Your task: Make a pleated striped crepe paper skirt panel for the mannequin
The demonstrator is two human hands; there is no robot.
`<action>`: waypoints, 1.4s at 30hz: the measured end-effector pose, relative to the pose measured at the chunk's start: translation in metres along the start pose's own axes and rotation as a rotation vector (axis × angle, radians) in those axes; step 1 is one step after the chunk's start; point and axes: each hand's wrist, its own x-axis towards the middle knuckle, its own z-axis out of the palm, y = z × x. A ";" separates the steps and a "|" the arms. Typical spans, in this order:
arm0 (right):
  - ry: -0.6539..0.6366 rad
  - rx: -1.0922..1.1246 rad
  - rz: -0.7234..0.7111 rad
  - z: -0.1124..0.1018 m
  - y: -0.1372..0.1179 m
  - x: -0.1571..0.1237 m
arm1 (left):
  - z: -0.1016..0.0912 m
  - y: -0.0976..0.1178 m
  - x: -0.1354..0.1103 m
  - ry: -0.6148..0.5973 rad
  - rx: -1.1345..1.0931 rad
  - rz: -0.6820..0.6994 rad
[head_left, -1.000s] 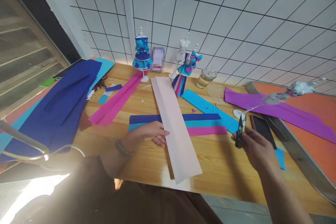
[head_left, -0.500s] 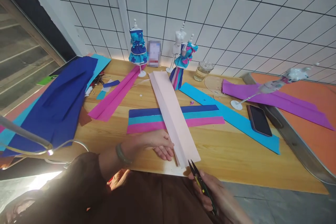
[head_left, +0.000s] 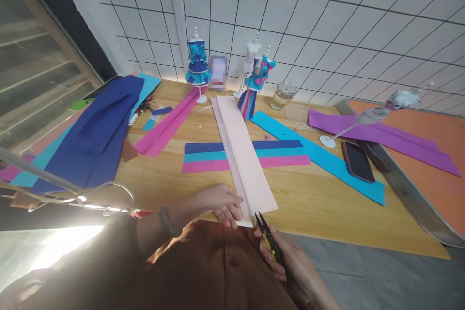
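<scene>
A long pale pink strip (head_left: 250, 169), apparently crepe paper or cloth, runs away from me with a fold along its left side. My left hand (head_left: 224, 204) is closed on the left edge of its near end, thumb on top and fingers curled beneath. In my right hand (head_left: 290, 256) I grip black thread snips (head_left: 271, 242) with yellow on them. Their slightly parted blades point up at the strip's near edge; whether they touch it I cannot tell. Under the strip lies a banded piece (head_left: 205, 157) in navy, turquoise and pink.
Small dress forms, one in a blue dress (head_left: 198, 65), stand along the tiled wall. A glass (head_left: 283, 96), a phone (head_left: 358, 161) on a blue strip (head_left: 327, 167), and a purple strip (head_left: 385, 138) lie rightward. Navy sheets (head_left: 98, 131) and a magenta strip (head_left: 170, 126) lie left.
My view has shifted a little. The snips have come slightly up and left, nearer the pale strip's near edge. My left hand keeps its hold on the strip.
</scene>
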 end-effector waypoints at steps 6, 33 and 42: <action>0.108 -0.263 -0.258 0.001 0.003 -0.004 | 0.005 -0.008 -0.004 0.082 0.051 0.001; 0.673 -1.132 -0.515 -0.017 -0.059 0.056 | -0.002 -0.024 -0.011 -0.022 -0.222 0.111; 0.551 -1.092 -0.524 -0.003 -0.076 0.074 | -0.012 -0.014 -0.005 -0.008 -0.267 0.139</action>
